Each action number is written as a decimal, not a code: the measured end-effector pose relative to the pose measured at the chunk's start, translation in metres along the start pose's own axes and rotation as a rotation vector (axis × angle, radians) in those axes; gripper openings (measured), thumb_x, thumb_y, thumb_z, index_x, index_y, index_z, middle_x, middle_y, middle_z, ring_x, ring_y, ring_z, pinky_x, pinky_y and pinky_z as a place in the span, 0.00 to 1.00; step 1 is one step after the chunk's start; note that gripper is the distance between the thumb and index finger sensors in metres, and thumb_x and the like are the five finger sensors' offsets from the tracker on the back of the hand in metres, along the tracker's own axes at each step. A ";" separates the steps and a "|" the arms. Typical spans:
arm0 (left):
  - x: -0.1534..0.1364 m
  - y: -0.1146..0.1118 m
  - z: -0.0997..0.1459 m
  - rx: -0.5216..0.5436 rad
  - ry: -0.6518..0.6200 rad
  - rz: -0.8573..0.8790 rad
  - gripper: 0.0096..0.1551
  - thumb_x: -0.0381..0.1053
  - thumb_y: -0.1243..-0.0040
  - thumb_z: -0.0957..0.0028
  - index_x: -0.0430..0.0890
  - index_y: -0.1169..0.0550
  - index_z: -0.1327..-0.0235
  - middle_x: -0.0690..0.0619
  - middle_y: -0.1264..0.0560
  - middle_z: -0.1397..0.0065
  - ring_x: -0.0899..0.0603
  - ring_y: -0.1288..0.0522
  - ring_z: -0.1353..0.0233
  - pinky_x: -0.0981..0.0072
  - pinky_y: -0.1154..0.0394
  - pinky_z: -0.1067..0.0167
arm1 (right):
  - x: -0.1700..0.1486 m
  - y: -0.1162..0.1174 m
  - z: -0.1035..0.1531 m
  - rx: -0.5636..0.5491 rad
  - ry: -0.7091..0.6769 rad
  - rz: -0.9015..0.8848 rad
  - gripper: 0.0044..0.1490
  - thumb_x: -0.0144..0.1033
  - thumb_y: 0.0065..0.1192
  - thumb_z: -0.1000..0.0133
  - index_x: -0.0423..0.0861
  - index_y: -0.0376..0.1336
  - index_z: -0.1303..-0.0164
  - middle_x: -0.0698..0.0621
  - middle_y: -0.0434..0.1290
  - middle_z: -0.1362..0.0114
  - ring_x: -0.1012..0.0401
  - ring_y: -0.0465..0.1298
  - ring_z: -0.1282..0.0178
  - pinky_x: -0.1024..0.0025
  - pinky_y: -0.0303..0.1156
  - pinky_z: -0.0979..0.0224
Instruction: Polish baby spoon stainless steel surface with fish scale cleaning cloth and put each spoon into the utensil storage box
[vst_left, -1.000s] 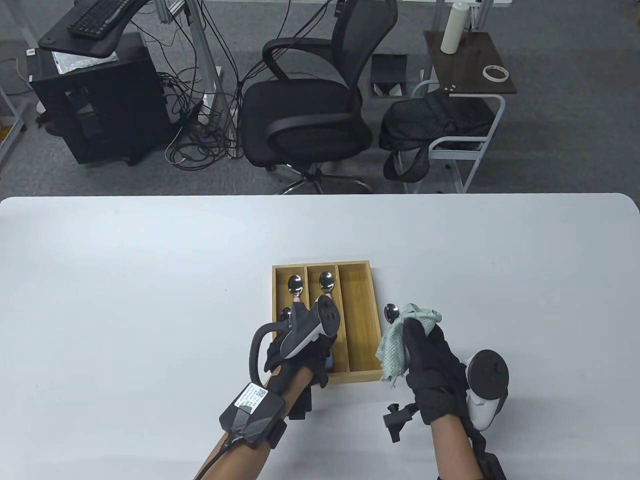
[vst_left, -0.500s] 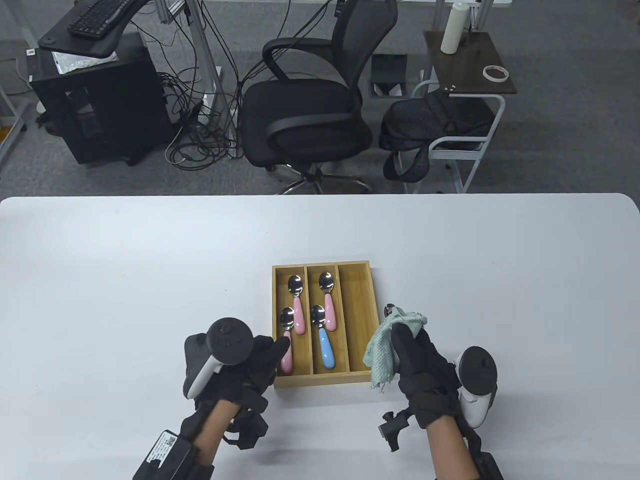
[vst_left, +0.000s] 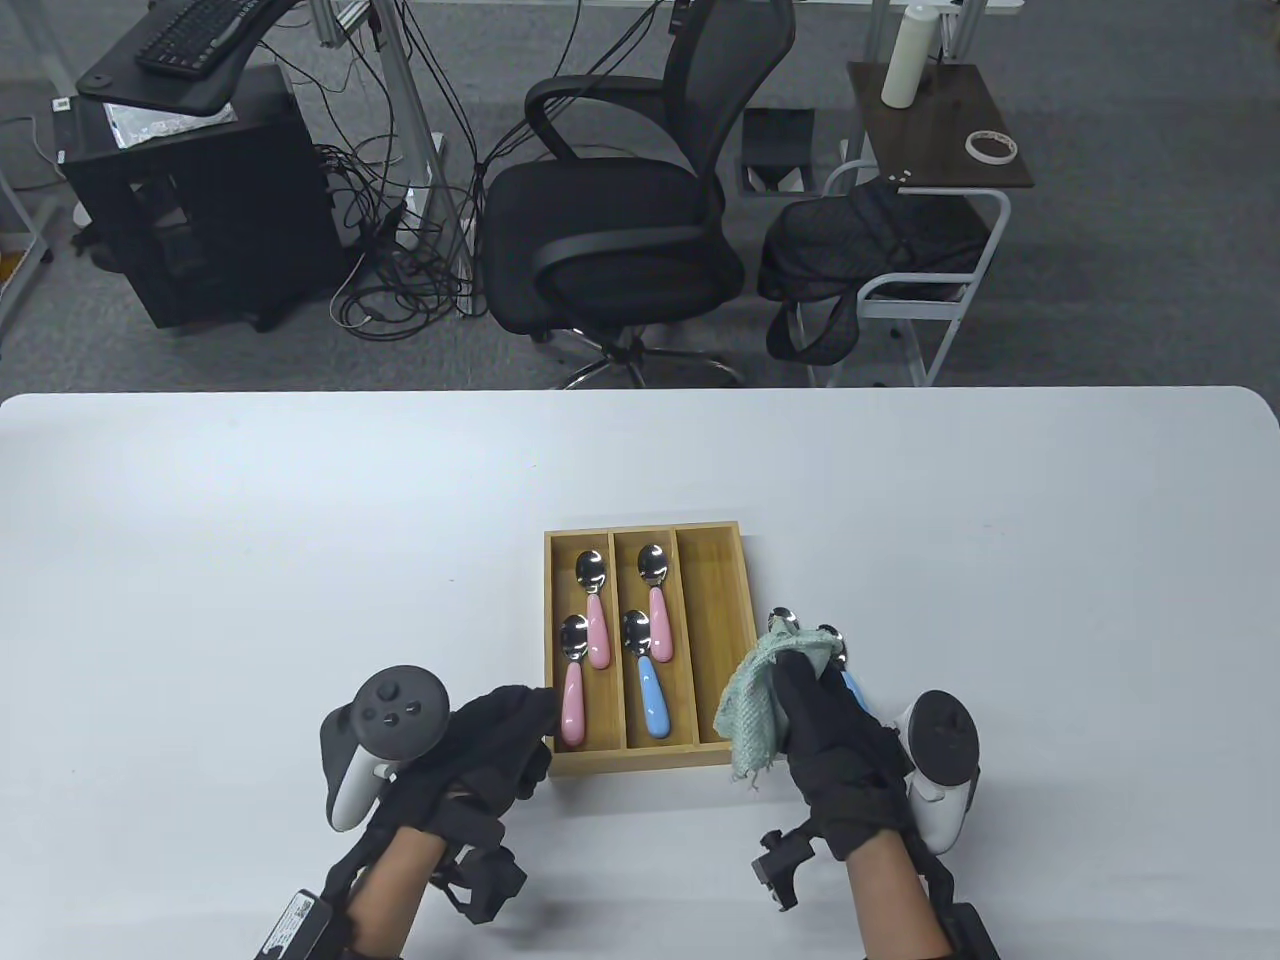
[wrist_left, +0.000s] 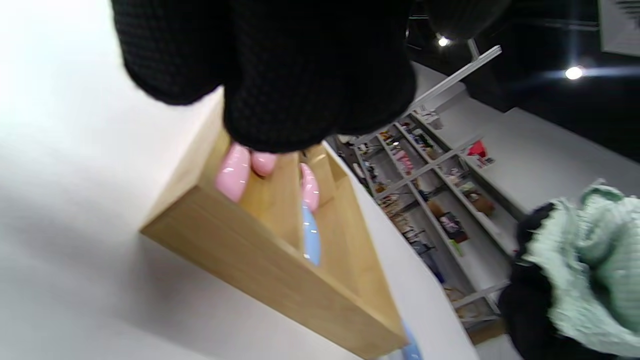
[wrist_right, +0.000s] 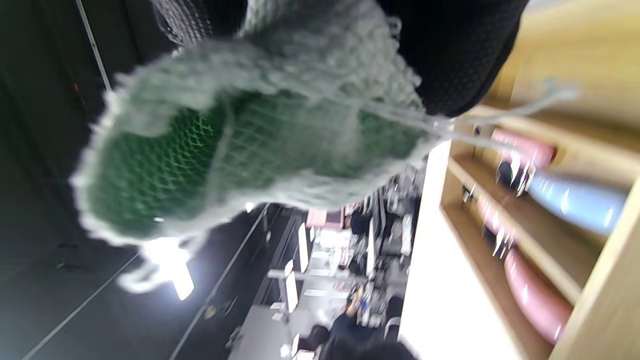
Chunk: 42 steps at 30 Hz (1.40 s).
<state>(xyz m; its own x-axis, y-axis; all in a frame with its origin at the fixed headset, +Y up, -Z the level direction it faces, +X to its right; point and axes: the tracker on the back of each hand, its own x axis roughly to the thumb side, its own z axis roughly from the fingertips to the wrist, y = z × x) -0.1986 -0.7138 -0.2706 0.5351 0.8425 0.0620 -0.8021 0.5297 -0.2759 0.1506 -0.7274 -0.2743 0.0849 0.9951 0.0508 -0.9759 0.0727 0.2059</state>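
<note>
Beside box (vst_left: 712, 590), L hand (vst_left: 480, 740) relaxed; R hand (vst_left: 835, 740) grips cloth (vst_left: 757, 700).

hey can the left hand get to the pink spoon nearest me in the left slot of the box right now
Probably yes. The left hand holds nothing and sits at the near left corner of the storage box. The pink spoon lies uncovered in the open-topped left compartment, nothing over it, and the right hand is busy beside the box's other side.

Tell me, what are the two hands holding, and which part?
The right hand grips the green cloth, bunched around its middle, with both ends hanging free. The left hand holds nothing; it sits beside the wooden box.
</note>
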 end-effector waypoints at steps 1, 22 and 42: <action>0.001 0.000 0.001 -0.011 -0.027 0.050 0.31 0.64 0.56 0.32 0.43 0.23 0.34 0.56 0.17 0.48 0.48 0.14 0.53 0.48 0.19 0.46 | 0.000 0.007 -0.001 0.066 -0.013 -0.035 0.36 0.56 0.42 0.29 0.41 0.52 0.21 0.44 0.69 0.27 0.49 0.79 0.35 0.50 0.76 0.32; 0.007 -0.023 -0.004 -0.369 -0.219 0.535 0.28 0.58 0.43 0.34 0.44 0.25 0.27 0.58 0.21 0.45 0.44 0.18 0.40 0.41 0.23 0.38 | 0.003 0.087 -0.018 0.571 -0.043 0.110 0.45 0.63 0.31 0.29 0.44 0.40 0.10 0.26 0.22 0.17 0.22 0.29 0.25 0.21 0.31 0.36; -0.007 0.023 0.015 0.010 -0.158 0.362 0.28 0.54 0.48 0.32 0.38 0.32 0.28 0.41 0.24 0.30 0.41 0.15 0.39 0.49 0.17 0.45 | -0.011 -0.059 -0.022 -0.342 0.435 1.250 0.34 0.45 0.60 0.33 0.34 0.59 0.26 0.30 0.63 0.25 0.34 0.69 0.33 0.30 0.60 0.32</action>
<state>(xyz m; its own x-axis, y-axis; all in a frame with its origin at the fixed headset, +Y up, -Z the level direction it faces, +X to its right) -0.2248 -0.7056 -0.2632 0.1702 0.9793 0.1100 -0.9344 0.1958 -0.2975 0.2029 -0.7408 -0.3083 -0.8900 0.3446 -0.2987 -0.3601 -0.9329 -0.0032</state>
